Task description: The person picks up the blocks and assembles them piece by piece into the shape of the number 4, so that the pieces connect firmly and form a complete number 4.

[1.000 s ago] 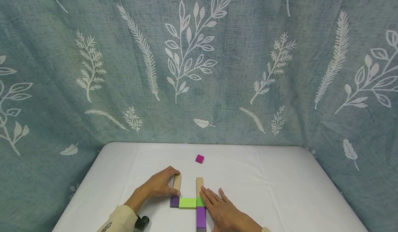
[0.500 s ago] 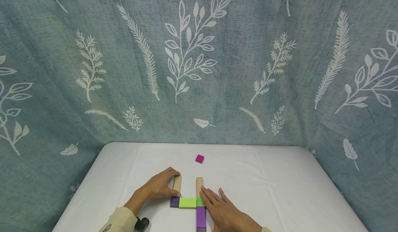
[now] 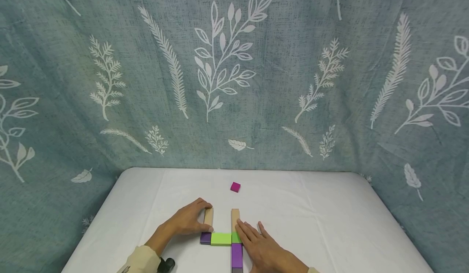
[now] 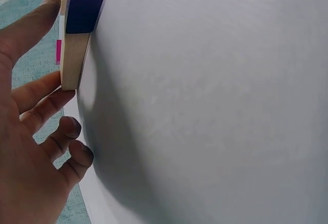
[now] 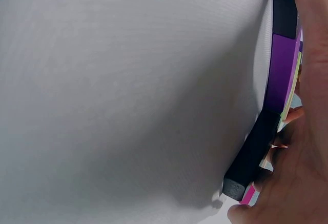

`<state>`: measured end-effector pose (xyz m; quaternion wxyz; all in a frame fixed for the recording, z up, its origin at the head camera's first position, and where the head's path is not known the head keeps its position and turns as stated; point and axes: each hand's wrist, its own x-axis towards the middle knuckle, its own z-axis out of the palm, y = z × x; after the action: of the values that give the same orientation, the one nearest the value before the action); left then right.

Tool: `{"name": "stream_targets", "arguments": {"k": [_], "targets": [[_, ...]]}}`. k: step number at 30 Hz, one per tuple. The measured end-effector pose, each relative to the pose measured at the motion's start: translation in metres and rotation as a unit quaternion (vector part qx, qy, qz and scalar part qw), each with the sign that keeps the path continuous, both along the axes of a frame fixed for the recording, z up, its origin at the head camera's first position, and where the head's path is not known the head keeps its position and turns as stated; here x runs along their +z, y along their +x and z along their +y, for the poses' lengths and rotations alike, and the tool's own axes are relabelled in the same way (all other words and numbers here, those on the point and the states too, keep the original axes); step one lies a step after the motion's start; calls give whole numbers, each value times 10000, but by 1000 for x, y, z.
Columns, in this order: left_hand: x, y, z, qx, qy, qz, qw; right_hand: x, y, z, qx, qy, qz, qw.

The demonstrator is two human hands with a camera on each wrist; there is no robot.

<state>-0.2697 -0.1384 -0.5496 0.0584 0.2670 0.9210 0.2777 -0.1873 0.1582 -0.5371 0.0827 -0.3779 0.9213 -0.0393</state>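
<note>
My left hand (image 3: 187,218) pinches a plain wooden block (image 3: 208,220) by its two ends, thumb at the near end and fingertips at the far one. Just below the thumb lies a dark purple block (image 3: 205,238), joined on its right by a lime green block (image 3: 221,239). In the left wrist view the dark purple block (image 4: 84,6) stands against the wooden block's end. My right hand (image 3: 265,248) lies with straight fingers along a column: another wooden block (image 3: 235,217), a green block (image 3: 236,238) partly covered by fingertips, a purple block (image 3: 237,255) and a dark block (image 3: 237,270).
A small magenta block (image 3: 235,187) sits farther back on the white-covered table (image 3: 311,208). A leaf-patterned curtain (image 3: 234,81) hangs behind the table and around its sides. Part of a black wrist device (image 3: 166,265) shows below the left sleeve.
My left hand and its wooden block have slid slightly nearer, toward the dark purple block. The right hand stays where it was, against the column.
</note>
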Motion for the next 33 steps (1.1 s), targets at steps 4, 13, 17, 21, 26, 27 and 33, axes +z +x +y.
{"name": "stream_targets", "arguments": {"k": [4,13,17,21,26,27,33], "targets": [[0,1,0,-13,-23,-2,10000,0,0,0,-22,23,-61,10000],[1,3,0,-31,-18,-1,10000,3,1,0,23,-23,79,10000],[0,3,1,-35,-1,-3,10000,3,2,0,6,-26,40,10000],[1,3,1,-45,23,3,10000,2,1,0,-9,-39,25,10000],[-1,3,0,-46,-16,50,10000,1,1,0,-36,-48,-10,10000],[-1,3,0,-44,-9,52,10000,1,1,0,-29,-54,-5,10000],[-2,4,0,-18,1,93,10000,0,1,0,-31,-13,30,10000]]}}
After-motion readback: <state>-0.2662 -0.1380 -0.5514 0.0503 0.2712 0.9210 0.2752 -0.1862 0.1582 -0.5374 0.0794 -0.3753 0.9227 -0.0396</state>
